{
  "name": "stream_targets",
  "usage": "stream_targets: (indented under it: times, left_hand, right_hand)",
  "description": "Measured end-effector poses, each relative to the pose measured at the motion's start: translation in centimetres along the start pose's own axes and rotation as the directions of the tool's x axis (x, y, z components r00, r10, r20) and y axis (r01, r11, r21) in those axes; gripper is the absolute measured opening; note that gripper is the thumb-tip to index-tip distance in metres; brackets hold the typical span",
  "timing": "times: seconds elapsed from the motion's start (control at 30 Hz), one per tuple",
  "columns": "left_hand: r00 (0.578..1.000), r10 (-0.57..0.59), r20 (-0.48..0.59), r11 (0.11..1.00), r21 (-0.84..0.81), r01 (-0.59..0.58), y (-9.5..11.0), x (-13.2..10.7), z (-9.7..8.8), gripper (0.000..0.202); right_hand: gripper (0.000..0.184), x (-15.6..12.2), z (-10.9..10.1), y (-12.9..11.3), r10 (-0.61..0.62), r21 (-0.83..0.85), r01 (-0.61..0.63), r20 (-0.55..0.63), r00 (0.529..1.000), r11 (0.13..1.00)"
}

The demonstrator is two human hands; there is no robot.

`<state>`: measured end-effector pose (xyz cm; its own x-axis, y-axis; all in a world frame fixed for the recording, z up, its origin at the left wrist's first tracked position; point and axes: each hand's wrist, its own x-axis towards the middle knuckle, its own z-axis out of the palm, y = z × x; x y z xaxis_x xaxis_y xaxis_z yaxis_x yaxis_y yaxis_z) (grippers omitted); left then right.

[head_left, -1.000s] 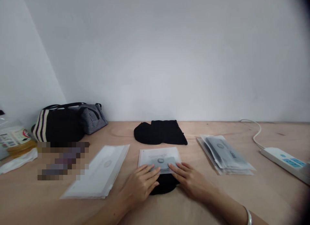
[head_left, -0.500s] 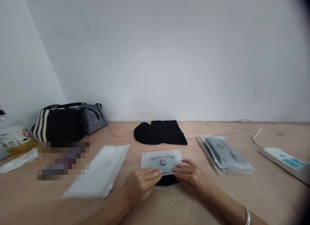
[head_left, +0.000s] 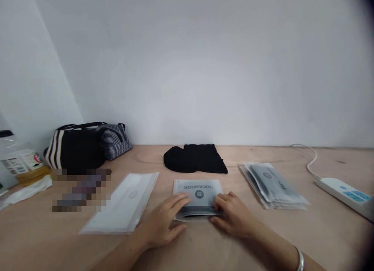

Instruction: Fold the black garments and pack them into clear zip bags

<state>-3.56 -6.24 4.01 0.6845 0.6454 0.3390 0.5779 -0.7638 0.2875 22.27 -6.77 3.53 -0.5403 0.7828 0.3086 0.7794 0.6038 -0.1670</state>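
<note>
A frosted plastic pouch (head_left: 197,194) printed with a logo lies flat on the wooden table (head_left: 204,247) in front of me, with dark fabric inside it. My left hand (head_left: 162,224) rests on the pouch's near left corner, fingers stretched out flat. My right hand (head_left: 233,214) presses the near right corner, fingers curled over the edge. Behind the pouch sits a pile of black fabric pieces (head_left: 194,159).
A stack of empty frosted pouches (head_left: 124,203) lies to the left, a stack of filled pouches (head_left: 273,184) to the right. A striped bag (head_left: 84,146) stands at the back left beside a bottle (head_left: 20,166). A white power strip (head_left: 344,193) with cable lies far right.
The black fabric that stuck out of the pouch's near end has gone fully inside. Both hands have come to the pouch's near edge and flattened it on the table.
</note>
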Motion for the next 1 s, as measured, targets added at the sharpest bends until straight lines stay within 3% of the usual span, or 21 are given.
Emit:
stream_targets:
  times: [0.07, 0.17, 0.33, 0.47, 0.6, 0.77, 0.9, 1.0]
  left_hand:
    - [1.000, 0.000, 0.011, 0.999, 0.054, -0.001, -0.4, -0.8, -0.8, 0.061]
    - [0.998, -0.002, -0.059, 0.992, 0.123, 0.009, -1.0, -1.7, -0.9, 0.051]
    - [0.996, -0.008, -0.093, 0.979, 0.202, 0.027, -1.6, -1.8, 0.2, 0.025]
    - [0.997, -0.022, -0.077, 0.965, 0.259, 0.041, -1.8, -1.8, 0.8, 0.024]
    - [0.995, -0.016, -0.096, 0.955, 0.293, 0.043, -2.2, -1.8, 1.0, 0.026]
    - [0.993, 0.009, -0.114, 0.967, 0.256, 0.021, -2.8, -2.0, 1.6, 0.025]
    - [0.995, -0.057, -0.084, 0.983, 0.170, 0.070, -2.4, -1.9, 1.1, 0.024]
    - [0.992, -0.120, -0.045, 0.989, 0.080, 0.123, -1.4, -1.2, -0.4, 0.018]
  right_hand:
    - [0.019, 0.5, -0.6, -0.9, -0.042, 0.010, 0.042, -0.018, 0.999, 0.999]
    - [0.016, 2.1, -0.2, -3.2, -0.148, -0.034, 0.147, -0.033, 0.988, 0.989]
    - [0.017, 5.8, 3.2, -7.4, -0.298, -0.197, 0.287, -0.028, 0.954, 0.938]
    - [0.011, 7.0, 4.9, -8.5, -0.404, -0.281, 0.375, -0.049, 0.914, 0.883]
    - [0.013, 5.4, 4.5, -6.2, -0.451, -0.330, 0.408, -0.063, 0.890, 0.851]
    - [0.020, -0.3, 2.5, -0.2, -0.413, -0.352, 0.350, -0.121, 0.903, 0.868]
    - [0.023, -4.2, -0.1, 2.5, -0.286, -0.328, 0.225, -0.151, 0.946, 0.918]
    - [0.014, -4.4, -2.0, 2.3, -0.158, -0.213, 0.136, -0.093, 0.983, 0.968]
